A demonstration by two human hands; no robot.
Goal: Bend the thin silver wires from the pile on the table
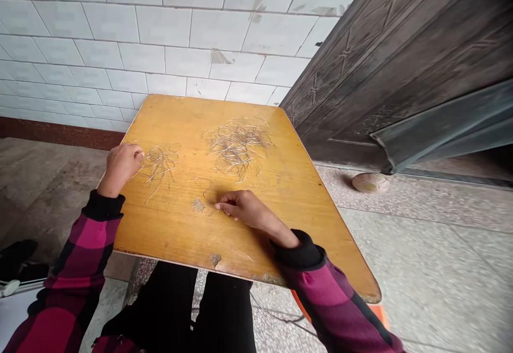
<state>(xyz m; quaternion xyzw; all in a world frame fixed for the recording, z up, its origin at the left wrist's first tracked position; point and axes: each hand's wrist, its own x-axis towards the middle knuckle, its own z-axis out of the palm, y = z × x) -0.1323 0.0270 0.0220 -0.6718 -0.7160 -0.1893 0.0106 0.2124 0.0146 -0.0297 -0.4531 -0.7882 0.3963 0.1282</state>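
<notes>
At the table's left edge, my left hand (121, 165) is closed beside a small pile of thin bent wires (160, 163). What its fingers hold, if anything, is too small to make out. My right hand (242, 206), low over the middle of the table, pinches the end of a thin wire (211, 213) between thumb and forefinger. Just beyond those fingertips, a loose curved wire (206, 187) lies on the wood. Farther back sits a larger tangled heap of similar wires (239, 147).
The yellow wooden table (296, 203) has a chipped patch (197, 205) and worn front edge. A white tiled wall (168, 27) stands behind it. To the right are a dark carved door (340, 91), a grey cloth (449, 123) and a round object (371, 182) on the floor.
</notes>
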